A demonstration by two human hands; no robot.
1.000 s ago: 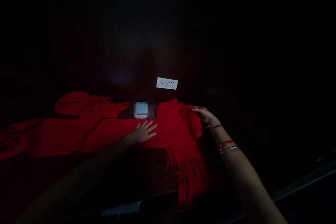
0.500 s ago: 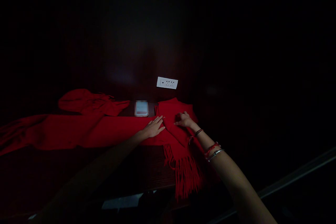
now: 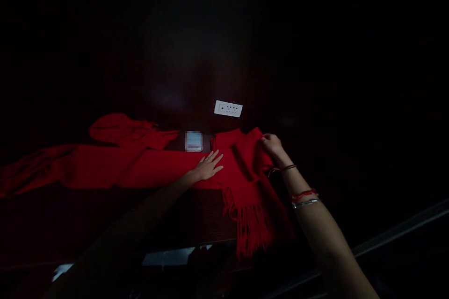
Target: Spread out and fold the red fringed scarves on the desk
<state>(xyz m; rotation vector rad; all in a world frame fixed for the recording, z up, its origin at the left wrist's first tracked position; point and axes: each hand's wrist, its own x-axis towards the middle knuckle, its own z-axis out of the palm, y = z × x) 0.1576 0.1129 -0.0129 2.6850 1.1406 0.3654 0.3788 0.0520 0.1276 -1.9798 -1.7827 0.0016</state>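
As I look down through the head camera into a very dark room, the nearest bright thing is a fringe (image 3: pixel 251 229) of red tassels, pointing toward me at the front edge of a dark wooden table (image 3: pixel 213 219). It trims the right end of a red scarf (image 3: pixel 164 163) laid on that table. The long axis runs left to right, with a bunched end at far left; at the right, fringed cloth lies crosswise, near to far. Whether that is all one piece I cannot tell.

My left hand (image 3: pixel 208 167) rests on the strip, fingers spread, gripping nothing. Slightly farther, my right hand (image 3: pixel 272 145) pinches a raised fold at the right, fingers closed on cloth. I judge the fabric light, soft and limp, not fragile, likely to crease or slide; a flat edge or folded corner suits holding better than loose tassels.

Beyond the strip lie a phone (image 3: pixel 193 141), its screen blurred, and a rumpled red cloth (image 3: pixel 119 131). Farthest is a white wall socket (image 3: pixel 228 109).
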